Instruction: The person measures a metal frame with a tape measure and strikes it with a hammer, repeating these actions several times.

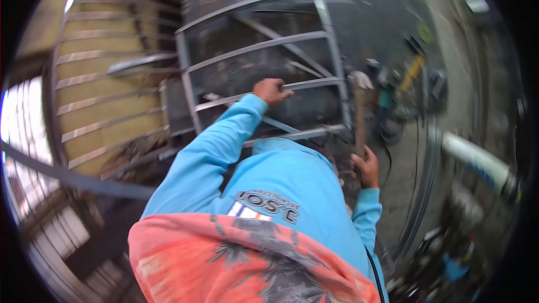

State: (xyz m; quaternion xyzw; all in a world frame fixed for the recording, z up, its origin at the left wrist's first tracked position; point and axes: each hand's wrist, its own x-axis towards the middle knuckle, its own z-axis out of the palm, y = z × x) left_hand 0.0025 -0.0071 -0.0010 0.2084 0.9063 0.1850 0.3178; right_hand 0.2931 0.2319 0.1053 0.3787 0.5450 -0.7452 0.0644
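Note:
In front of me lies a metal frame [264,40] of square tubing with several crossbars. My left hand [272,91] is closed on one of its crossbars, near the middle of the frame. In my right hand [366,167] is a hammer [360,115], gripped low on its wooden handle. The hammer stands about upright in view beside the frame's right side, and its head is blurred.
A slatted metal grille [106,81] is at the left. Power tools, one with a yellow body [412,73], lie to the right. Nearby are a white cylinder [477,160], long metal profiles [422,191] and a heap of scrap [449,264].

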